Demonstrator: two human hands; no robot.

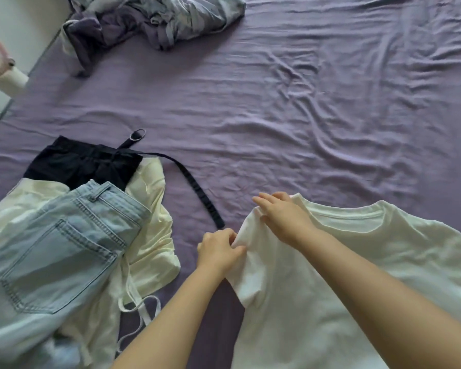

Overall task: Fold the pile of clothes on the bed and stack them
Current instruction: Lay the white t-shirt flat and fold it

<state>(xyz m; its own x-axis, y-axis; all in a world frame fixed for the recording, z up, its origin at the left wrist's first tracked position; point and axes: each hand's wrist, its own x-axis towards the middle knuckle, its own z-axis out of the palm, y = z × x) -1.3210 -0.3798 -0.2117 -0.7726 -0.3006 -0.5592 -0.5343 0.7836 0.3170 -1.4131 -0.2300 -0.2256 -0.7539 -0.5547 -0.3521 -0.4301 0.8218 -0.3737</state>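
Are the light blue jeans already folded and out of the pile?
No, the light blue jeans lie unfolded on top of the cream garment in the pile, while both hands work on the white T-shirt.

- The bed sheet (277,107) is plain purple.
- The T-shirt (317,288) is white.
- The jeans (51,249) are light blue denim.
- The garment (149,230) under them is cream.
- The trousers (83,163) and belt (197,187) are black.
- The crumpled blanket (171,20) is grey-purple, streaked pale.

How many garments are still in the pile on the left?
3 visible: jeans on top, a cream garment beneath, a black garment at the far end. More may be hidden underneath.
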